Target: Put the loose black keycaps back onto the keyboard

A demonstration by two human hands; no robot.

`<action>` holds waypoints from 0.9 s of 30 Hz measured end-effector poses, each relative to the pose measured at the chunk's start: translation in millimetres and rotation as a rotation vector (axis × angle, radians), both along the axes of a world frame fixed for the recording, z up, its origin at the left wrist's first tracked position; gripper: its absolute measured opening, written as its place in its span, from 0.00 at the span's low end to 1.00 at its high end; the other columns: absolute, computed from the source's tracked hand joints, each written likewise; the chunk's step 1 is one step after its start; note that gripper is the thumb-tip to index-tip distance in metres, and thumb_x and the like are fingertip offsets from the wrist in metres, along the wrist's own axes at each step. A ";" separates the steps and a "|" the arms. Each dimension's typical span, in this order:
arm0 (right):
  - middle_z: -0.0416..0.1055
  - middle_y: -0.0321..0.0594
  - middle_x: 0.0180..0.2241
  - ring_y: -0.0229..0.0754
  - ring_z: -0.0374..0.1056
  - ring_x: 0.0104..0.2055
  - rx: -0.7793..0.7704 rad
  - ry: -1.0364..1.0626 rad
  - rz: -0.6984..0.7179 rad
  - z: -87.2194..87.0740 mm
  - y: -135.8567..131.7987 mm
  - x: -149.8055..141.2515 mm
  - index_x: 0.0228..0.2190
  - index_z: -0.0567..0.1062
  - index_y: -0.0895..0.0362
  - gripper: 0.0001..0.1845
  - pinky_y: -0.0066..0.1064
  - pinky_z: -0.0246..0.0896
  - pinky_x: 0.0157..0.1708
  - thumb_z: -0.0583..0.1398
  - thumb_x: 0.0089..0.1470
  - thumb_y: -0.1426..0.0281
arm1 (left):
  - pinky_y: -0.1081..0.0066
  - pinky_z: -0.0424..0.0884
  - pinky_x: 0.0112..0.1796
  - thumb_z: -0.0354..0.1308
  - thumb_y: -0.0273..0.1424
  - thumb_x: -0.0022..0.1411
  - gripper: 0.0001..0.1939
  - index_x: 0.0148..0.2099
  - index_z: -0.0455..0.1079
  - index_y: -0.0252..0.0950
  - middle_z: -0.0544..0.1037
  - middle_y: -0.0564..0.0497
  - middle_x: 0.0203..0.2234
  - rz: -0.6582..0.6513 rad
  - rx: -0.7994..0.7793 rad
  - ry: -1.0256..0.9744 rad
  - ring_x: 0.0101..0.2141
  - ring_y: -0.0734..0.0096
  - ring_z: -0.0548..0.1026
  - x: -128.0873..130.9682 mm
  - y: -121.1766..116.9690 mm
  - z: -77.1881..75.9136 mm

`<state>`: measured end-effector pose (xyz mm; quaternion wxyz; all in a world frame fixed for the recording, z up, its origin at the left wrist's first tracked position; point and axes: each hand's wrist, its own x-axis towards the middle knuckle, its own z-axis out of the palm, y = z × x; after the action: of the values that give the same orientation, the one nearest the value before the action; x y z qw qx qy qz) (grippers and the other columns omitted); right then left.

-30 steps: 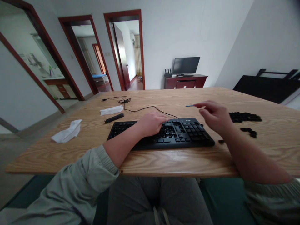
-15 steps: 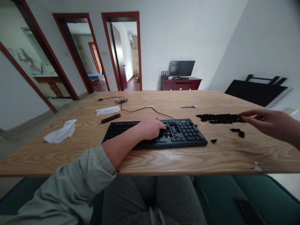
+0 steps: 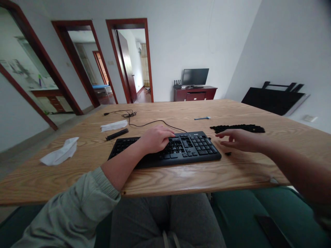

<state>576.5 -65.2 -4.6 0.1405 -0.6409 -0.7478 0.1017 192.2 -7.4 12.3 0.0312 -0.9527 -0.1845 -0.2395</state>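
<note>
A black keyboard (image 3: 181, 156) lies on the wooden table, with some keycaps off and bare sockets showing in its middle. My left hand (image 3: 156, 139) rests over it, index finger stretched to the upper keys, thumb apart below and the other fingers curled. Just past the keyboard's right end, my right hand (image 3: 239, 139) hovers with finger and thumb apart; nothing shows between them. Behind that hand lie rows of loose black keycaps (image 3: 248, 128), partly covered by it. One small black piece (image 3: 228, 153) sits below its fingers.
A blue-handled brush (image 3: 202, 118) lies beyond the keyboard. To the left are a black bar-shaped piece (image 3: 117, 134) and two white tissues (image 3: 60, 151). The keyboard's cable (image 3: 144, 124) runs to a coil at the back left. A dark phone-like slab (image 3: 272, 230) rests on the green seat.
My right hand has moved left from the right end of the keycap rows toward the keyboard. My left hand stays over the keyboard, its index fingertip slightly farther left along the keys.
</note>
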 end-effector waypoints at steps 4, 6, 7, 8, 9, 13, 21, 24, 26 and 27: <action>0.80 0.43 0.32 0.44 0.74 0.29 -0.034 -0.081 0.096 1.5 17.3 -32.3 0.46 0.81 0.54 0.21 0.35 0.66 0.30 0.59 0.56 0.59 | 0.62 0.71 0.52 0.52 0.19 0.59 0.18 0.45 0.78 0.36 0.82 0.49 0.46 0.003 0.004 -0.013 0.46 0.65 0.77 -1.3 -1.1 1.2; 0.81 0.42 0.33 0.45 0.74 0.31 -0.004 -0.108 0.130 0.5 26.3 -35.2 0.38 0.83 0.53 0.15 0.35 0.66 0.33 0.59 0.55 0.63 | 0.62 0.71 0.51 0.52 0.19 0.59 0.17 0.44 0.78 0.36 0.82 0.49 0.45 0.002 0.006 -0.031 0.46 0.65 0.77 -2.7 -1.1 1.9; 0.81 0.42 0.33 0.45 0.74 0.31 0.003 -0.120 0.134 0.9 30.3 -34.6 0.34 0.83 0.53 0.13 0.36 0.66 0.33 0.59 0.54 0.64 | 0.62 0.71 0.51 0.52 0.19 0.59 0.16 0.44 0.78 0.35 0.82 0.49 0.44 0.002 0.008 -0.039 0.45 0.65 0.77 -3.4 -0.9 2.1; 0.80 0.42 0.32 0.45 0.74 0.31 0.005 -0.123 0.132 2.5 33.5 -33.9 0.32 0.83 0.54 0.12 0.37 0.66 0.34 0.60 0.54 0.64 | 0.62 0.71 0.50 0.52 0.19 0.59 0.16 0.43 0.78 0.35 0.82 0.48 0.44 0.003 0.007 -0.047 0.45 0.65 0.77 -3.9 -0.8 2.2; 0.80 0.42 0.32 0.45 0.73 0.31 0.011 -0.106 0.124 5.3 35.5 -34.0 0.31 0.83 0.54 0.11 0.37 0.65 0.34 0.60 0.53 0.63 | 0.62 0.72 0.50 0.52 0.19 0.59 0.16 0.43 0.78 0.35 0.82 0.48 0.43 0.007 0.004 -0.054 0.45 0.65 0.77 -4.1 -0.7 2.1; 0.77 0.41 0.30 0.41 0.70 0.30 0.107 0.264 0.127 23.0 30.4 -59.9 0.35 0.81 0.55 0.15 0.34 0.63 0.30 0.62 0.54 0.57 | 0.63 0.72 0.48 0.54 0.22 0.62 0.14 0.45 0.77 0.35 0.82 0.47 0.41 0.028 -0.032 -0.114 0.43 0.65 0.77 -1.2 -3.0 1.5; 0.62 0.29 0.22 0.34 0.56 0.23 -0.052 1.145 0.347 23.6 21.4 -173.2 0.35 0.72 0.53 0.14 0.28 0.49 0.23 0.66 0.50 0.60 | 0.72 0.72 0.35 0.62 0.34 0.63 0.16 0.54 0.73 0.39 0.80 0.52 0.35 0.050 -0.078 -0.438 0.28 0.76 0.73 2.8 -12.4 1.8; 0.58 0.27 0.20 0.34 0.54 0.22 -0.075 1.279 0.365 20.8 26.0 -188.6 0.33 0.69 0.52 0.13 0.29 0.48 0.23 0.66 0.50 0.62 | 0.74 0.70 0.33 0.62 0.33 0.64 0.13 0.51 0.75 0.38 0.79 0.53 0.31 0.069 -0.030 -0.510 0.27 0.77 0.71 0.3 -11.0 2.7; 0.58 0.28 0.20 0.34 0.54 0.23 -0.080 1.307 0.362 20.3 26.5 -192.0 0.33 0.69 0.52 0.13 0.29 0.48 0.23 0.66 0.50 0.62 | 0.74 0.69 0.32 0.62 0.34 0.64 0.11 0.47 0.76 0.36 0.78 0.53 0.30 0.062 -0.006 -0.537 0.27 0.77 0.70 -0.4 -10.3 3.4; 0.58 0.28 0.20 0.34 0.54 0.23 -0.078 1.309 0.355 20.2 26.2 -192.7 0.33 0.69 0.52 0.13 0.29 0.47 0.23 0.66 0.49 0.61 | 0.74 0.68 0.31 0.63 0.33 0.63 0.10 0.45 0.76 0.36 0.78 0.53 0.30 0.058 0.003 -0.539 0.26 0.77 0.70 -0.3 -10.3 3.6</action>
<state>383.8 -39.0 15.5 0.5220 -0.3193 -0.5983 0.5173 191.9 -17.7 16.0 -0.0108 -0.8489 -0.2129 -0.4837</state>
